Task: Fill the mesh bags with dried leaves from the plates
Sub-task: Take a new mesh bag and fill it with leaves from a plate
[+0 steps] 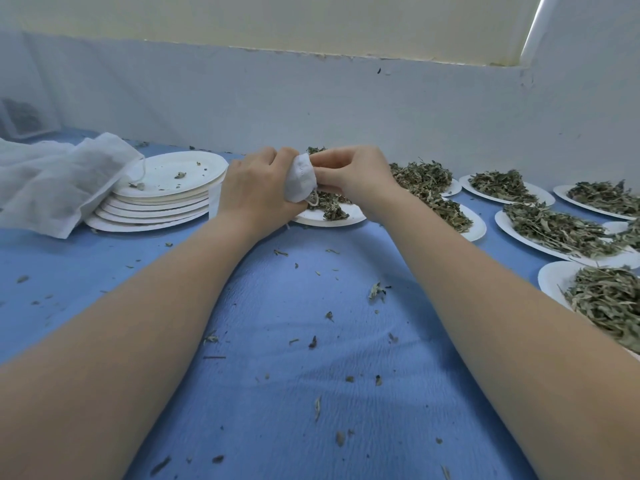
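- At the far left, a heap of white mesh cloth is lying on the blue surface and draping over the edge of a stack of empty paper plates, whose top plate is carrying only a few leaf crumbs.
- Just right of the stack, the left hand is gripping a small white mesh bag, its fingers curled round the bag's side.
- Directly beside it, the right hand is pinching at the bag's mouth, fingers bent; whether they are holding leaves cannot be told.
- Under both hands, a paper plate with a thin scatter of dried leaves is sitting on the surface, the bag hanging just above it.
- Further right, several more plates heaped with dried leaves are lying in rows running to the right edge.
- Across the near surface, loose leaf bits are lying scattered between the forearms.
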